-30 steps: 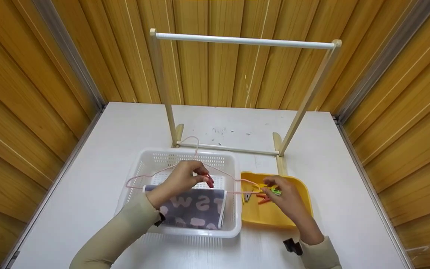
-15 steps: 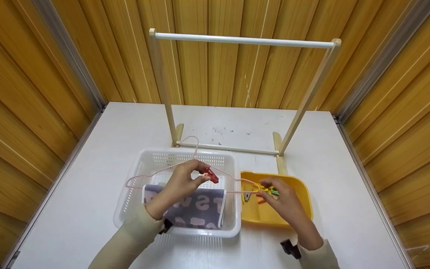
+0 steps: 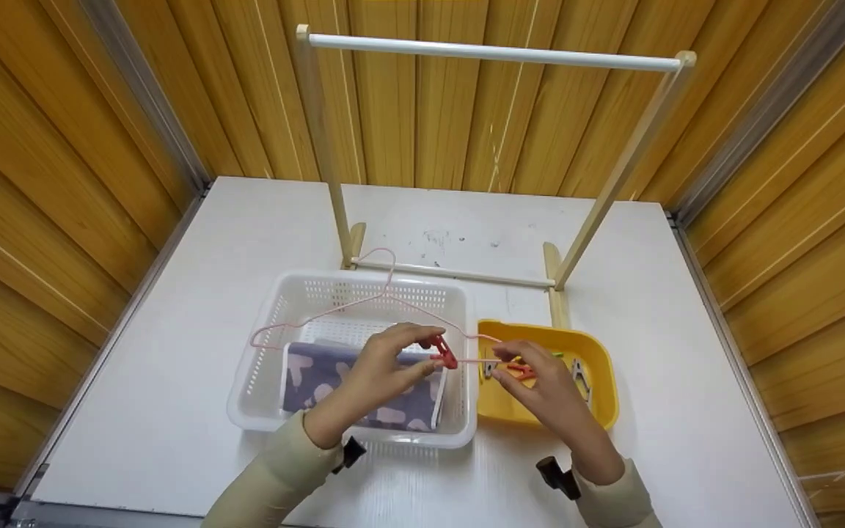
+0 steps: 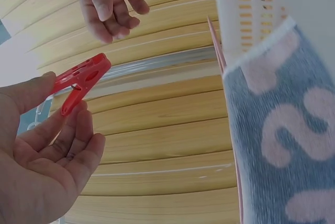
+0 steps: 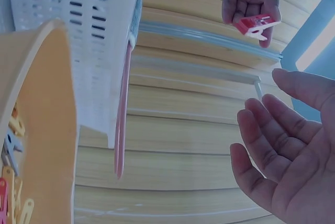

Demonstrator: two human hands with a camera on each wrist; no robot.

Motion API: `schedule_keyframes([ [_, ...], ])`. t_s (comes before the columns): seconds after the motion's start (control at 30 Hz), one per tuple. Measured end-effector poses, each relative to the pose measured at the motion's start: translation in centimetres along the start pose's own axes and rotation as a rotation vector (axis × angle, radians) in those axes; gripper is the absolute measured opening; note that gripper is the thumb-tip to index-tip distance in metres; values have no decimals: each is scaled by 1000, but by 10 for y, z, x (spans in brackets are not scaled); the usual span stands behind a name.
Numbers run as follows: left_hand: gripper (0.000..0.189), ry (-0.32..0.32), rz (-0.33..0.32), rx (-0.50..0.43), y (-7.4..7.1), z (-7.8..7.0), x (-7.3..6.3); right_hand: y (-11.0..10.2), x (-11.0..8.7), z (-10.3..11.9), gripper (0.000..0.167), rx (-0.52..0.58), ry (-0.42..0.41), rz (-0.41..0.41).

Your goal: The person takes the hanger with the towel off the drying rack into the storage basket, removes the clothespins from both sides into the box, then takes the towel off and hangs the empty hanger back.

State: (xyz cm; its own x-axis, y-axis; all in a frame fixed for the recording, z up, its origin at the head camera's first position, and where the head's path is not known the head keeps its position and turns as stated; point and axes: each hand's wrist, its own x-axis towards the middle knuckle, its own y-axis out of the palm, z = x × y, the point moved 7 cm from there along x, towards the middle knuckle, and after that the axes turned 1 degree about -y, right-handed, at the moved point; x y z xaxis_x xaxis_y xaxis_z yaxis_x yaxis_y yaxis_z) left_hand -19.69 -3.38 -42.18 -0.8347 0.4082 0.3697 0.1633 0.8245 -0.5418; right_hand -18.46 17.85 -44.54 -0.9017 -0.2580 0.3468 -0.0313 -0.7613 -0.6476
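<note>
My left hand [image 3: 382,367] pinches a red clothespin [image 3: 444,353] between thumb and fingers, close over the right edge of a grey-and-pink towel [image 3: 312,378]. The towel lies along the lower bar of a pink clothes hanger [image 3: 480,360], whose hook points away from me. Relaxed fingers of my right hand [image 3: 543,385] overlap the hanger's right end in the head view. From the right wrist, that hand [image 5: 293,150] looks spread, with nothing in it and apart from the hanger's end [image 5: 120,150]. The clothespin [image 4: 86,75] shows whole in the left wrist view.
Under the towel and hanger stands a white perforated basket [image 3: 356,440]. Touching its right side, a yellow bin [image 3: 510,411] holds several clothespins, among them a grey one [image 3: 580,375]. Behind them rises a wooden rack with a white top bar [image 3: 496,53]. Wood-panelled walls surround the white table [image 3: 136,352].
My left hand has carried the red clothespin rightward to the towel's right edge. My right hand has shifted slightly left over the hanger's end. The head view has tilted down a little.
</note>
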Motion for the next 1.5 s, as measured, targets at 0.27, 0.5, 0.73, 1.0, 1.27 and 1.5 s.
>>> schedule_keyframes([
  [0.27, 40, 31, -20, -11, 15, -9, -2, 7, 4, 18, 31, 5, -71, 35],
  [0.5, 40, -5, -1, -36, 25, -8, -7, 15, 4, 25, 35, 18, -107, 75],
  [0.73, 40, -25, 18, -27, 31, -7, -11, 19, 3, 29, 34, 43, -176, 79],
  [1.0, 39, -14, 1, -23, 33, -7, -12, 22, 2, 31, 33, 66, -215, 73],
  [1.27, 40, -24, -2, -38, 34, -8, -12, 23, 1, 30, 36, 64, -224, 34],
  [1.5, 40, -15, -5, -3, 36, -7, -13, 25, 1, 29, 35, 62, -209, 30],
])
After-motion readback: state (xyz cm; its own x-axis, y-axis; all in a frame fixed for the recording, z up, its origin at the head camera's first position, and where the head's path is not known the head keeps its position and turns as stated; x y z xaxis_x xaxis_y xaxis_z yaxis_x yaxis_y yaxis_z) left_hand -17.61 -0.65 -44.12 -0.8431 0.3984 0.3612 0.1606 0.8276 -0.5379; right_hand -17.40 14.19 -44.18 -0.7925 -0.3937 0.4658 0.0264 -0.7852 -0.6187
